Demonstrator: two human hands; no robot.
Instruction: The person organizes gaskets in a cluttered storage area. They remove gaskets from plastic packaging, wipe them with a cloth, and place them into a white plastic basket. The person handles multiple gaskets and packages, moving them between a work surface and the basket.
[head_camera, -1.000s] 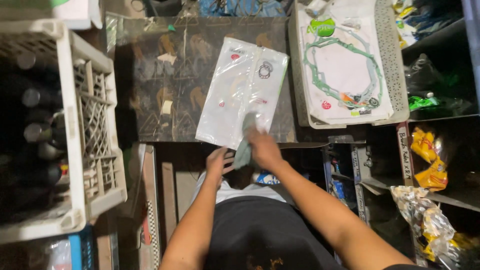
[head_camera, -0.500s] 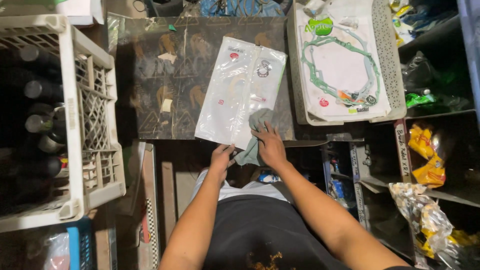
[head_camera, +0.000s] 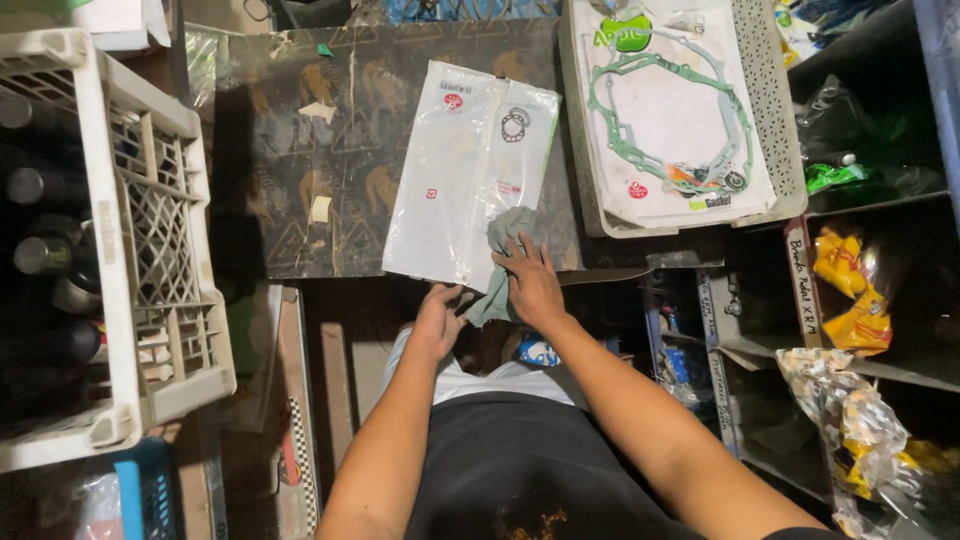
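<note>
A clear plastic packet (head_camera: 465, 170) with white card and small ring gaskets inside lies on a dark patterned board (head_camera: 300, 150). My right hand (head_camera: 532, 283) presses a grey-green cloth (head_camera: 503, 250) against the packet's near right corner. Fingers of my left hand (head_camera: 437, 317) pinch the packet's near edge, just left of the cloth. Both forearms reach up from the bottom of the view.
A white plastic crate (head_camera: 150, 250) with dark bottles stands at the left. A white tray (head_camera: 770, 120) at the upper right holds a packet with a green gasket. Shelves (head_camera: 800, 290) with yellow and clear bags are at the right.
My right hand with the cloth has slid down and to the right along the packet, from its near middle to its near right corner. My left hand stays at the near edge.
</note>
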